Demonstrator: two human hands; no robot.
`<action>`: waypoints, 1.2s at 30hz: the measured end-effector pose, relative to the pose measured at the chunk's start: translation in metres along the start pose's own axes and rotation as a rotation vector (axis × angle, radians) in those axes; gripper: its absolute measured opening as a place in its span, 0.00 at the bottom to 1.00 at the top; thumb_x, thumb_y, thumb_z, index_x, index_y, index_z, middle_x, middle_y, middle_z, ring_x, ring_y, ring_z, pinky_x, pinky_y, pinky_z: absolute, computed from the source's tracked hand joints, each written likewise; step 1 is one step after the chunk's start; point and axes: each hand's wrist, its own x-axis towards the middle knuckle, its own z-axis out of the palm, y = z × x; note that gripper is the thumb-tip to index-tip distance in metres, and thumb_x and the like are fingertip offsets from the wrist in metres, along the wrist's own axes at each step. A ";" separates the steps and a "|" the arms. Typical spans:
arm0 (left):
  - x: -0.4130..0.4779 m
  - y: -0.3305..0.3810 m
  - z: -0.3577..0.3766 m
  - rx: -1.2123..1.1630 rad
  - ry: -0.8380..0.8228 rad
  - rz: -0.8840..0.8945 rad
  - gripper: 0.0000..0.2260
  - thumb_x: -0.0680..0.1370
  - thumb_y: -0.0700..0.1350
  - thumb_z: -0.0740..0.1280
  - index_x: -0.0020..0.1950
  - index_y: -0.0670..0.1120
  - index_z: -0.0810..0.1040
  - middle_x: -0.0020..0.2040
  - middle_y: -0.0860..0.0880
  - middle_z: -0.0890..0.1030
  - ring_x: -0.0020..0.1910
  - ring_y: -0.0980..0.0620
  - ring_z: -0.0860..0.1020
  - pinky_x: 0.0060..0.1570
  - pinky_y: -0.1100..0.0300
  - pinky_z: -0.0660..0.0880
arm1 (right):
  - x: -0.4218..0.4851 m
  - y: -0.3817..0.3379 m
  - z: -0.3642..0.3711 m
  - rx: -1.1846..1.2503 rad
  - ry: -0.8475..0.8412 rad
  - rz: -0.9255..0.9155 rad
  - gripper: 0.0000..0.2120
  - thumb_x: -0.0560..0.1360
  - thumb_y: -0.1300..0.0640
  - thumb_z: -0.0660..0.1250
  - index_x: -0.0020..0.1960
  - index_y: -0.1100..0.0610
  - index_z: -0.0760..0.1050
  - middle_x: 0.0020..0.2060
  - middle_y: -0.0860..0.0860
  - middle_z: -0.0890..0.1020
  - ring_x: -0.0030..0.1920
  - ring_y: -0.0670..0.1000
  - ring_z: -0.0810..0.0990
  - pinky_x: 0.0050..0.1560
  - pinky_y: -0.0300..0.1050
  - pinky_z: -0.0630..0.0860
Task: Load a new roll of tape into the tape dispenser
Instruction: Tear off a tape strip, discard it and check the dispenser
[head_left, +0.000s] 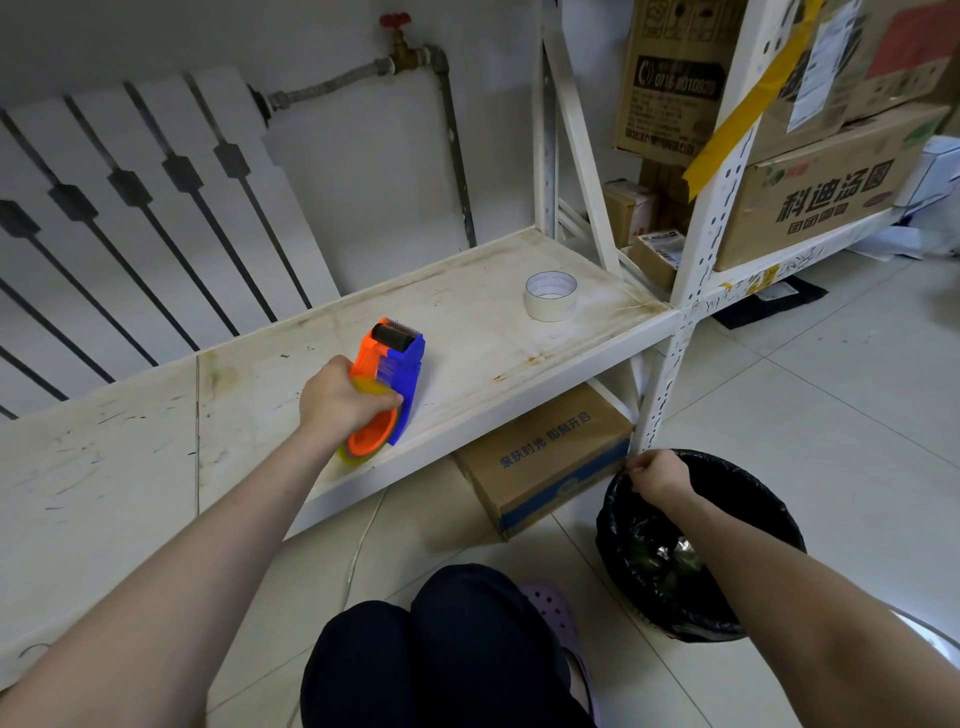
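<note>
An orange and blue tape dispenser (402, 364) lies on the white shelf board (483, 338), with its toothed blade and black roller pointing away from me. My left hand (340, 397) grips it over the wheel. A yellowish translucent roll (358, 456) shows around the orange hub. A separate whitish roll of tape (550, 295) lies flat on the shelf to the right, untouched. My right hand (657, 475) hovers over the black-lined bin (769, 514), fingers pinched together. I cannot make out anything between them.
A white slotted upright (675, 332) stands between the shelf and the bin. A cardboard box (545, 457) sits on the tiled floor under the shelf. More boxes (810, 192) fill the rack at right. A radiator (130, 208) lines the wall. My knees (441, 649) are low in view.
</note>
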 end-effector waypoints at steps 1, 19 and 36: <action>0.000 0.000 0.000 0.003 -0.003 0.001 0.27 0.67 0.54 0.76 0.58 0.44 0.69 0.48 0.48 0.73 0.47 0.48 0.71 0.43 0.56 0.71 | 0.000 0.001 0.000 0.032 0.008 0.003 0.09 0.74 0.66 0.62 0.47 0.63 0.81 0.47 0.59 0.82 0.46 0.56 0.80 0.51 0.46 0.78; 0.019 0.005 0.005 0.186 -0.009 -0.052 0.22 0.63 0.63 0.70 0.46 0.47 0.74 0.49 0.44 0.77 0.49 0.42 0.76 0.49 0.50 0.75 | -0.026 -0.042 0.009 0.341 -0.160 -0.133 0.04 0.75 0.60 0.67 0.42 0.61 0.75 0.32 0.53 0.78 0.33 0.50 0.77 0.45 0.49 0.79; 0.024 0.022 0.021 0.349 0.055 0.145 0.32 0.69 0.58 0.69 0.68 0.46 0.67 0.60 0.40 0.73 0.59 0.38 0.73 0.56 0.46 0.72 | -0.078 -0.182 0.016 0.554 -0.336 -0.534 0.11 0.73 0.63 0.65 0.54 0.57 0.81 0.44 0.51 0.82 0.49 0.48 0.81 0.54 0.39 0.77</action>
